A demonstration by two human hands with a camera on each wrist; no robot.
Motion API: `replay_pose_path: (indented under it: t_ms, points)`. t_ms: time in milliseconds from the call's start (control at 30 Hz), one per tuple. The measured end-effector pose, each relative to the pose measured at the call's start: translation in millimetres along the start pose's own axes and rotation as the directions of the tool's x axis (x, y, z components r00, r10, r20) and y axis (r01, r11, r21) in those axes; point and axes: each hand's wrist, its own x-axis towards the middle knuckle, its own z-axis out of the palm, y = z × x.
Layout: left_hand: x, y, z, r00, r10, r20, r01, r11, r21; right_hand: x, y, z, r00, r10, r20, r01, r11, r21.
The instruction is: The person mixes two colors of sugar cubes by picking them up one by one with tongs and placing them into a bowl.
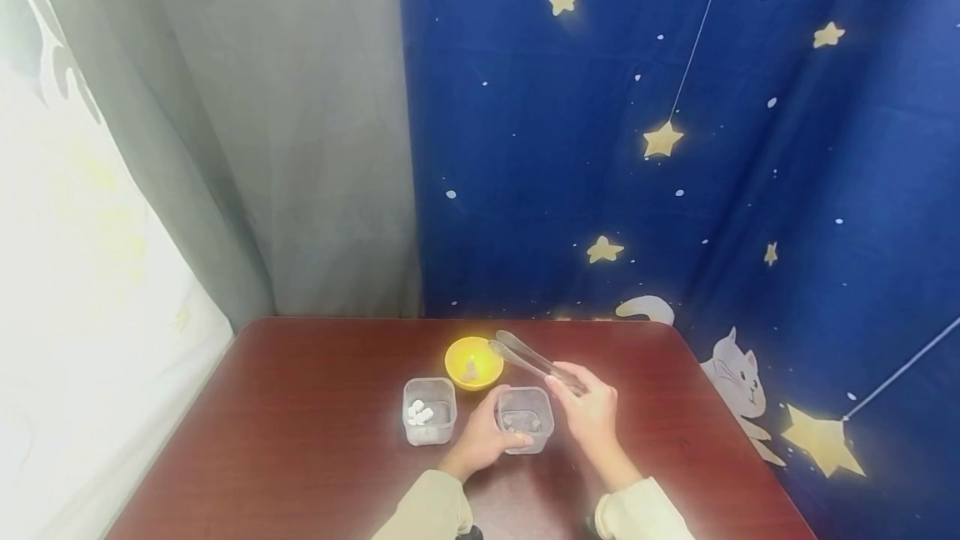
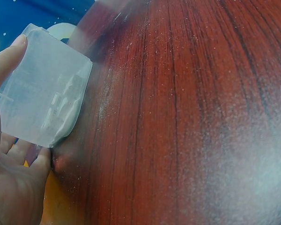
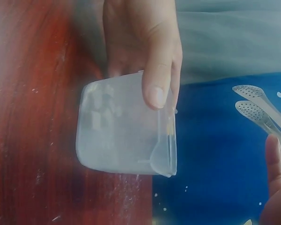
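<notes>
My left hand (image 1: 480,437) grips a clear square plastic container (image 1: 543,433), its thumb across the near wall and the other fingers at the far left side. A few small pale pieces (image 1: 521,422) lie at the container's bottom; their kind is not clear. Metal tongs (image 1: 528,358) are pinched in my right hand (image 1: 591,408), above and right of that container. Their perforated tips (image 3: 250,110) stand slightly apart with nothing seen between them, near the right rim of a yellow bowl (image 1: 456,377). Small greyish pieces (image 1: 470,372) sit inside the bowl.
Left of my left hand stands a second clear container (image 1: 430,437) with several white pieces (image 1: 419,413) in it. Everything rests on a dark red wood-grain table (image 1: 322,440). Grey and blue starred curtains (image 1: 525,148) hang behind the table's far edge.
</notes>
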Motion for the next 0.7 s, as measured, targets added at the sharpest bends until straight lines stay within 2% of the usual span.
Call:
replay_pose_path:
  t_ms: [100, 200, 467, 700]
  points:
    - [-0.7, 0.4, 0.1, 1.0, 0.001, 0.0, -0.001, 1.0, 0.005, -2.2, 3.0, -3.2, 1.0, 0.019, 0.02, -0.019, 1.0, -0.014]
    - [-1.0, 1.4, 0.0, 1.0, -0.003, 0.001, 0.003, 1.0, 0.007, -5.1, 8.8, -7.1, 0.999, 0.004, 0.04, -0.003, 1.0, -0.021]
    - [-0.8, 5.0, -0.9, 1.0, 0.02, 0.007, -0.02, 1.0, -0.012, -15.2, 48.5, -16.7, 0.997, 0.034, 0.075, -0.03, 0.998, -0.061]
    - [-0.8, 3.6, -0.5, 1.0, 0.023, 0.01, -0.023, 1.0, -0.012, -18.2, 57.1, -26.3, 0.993, 0.058, 0.102, -0.05, 0.996, -0.077]
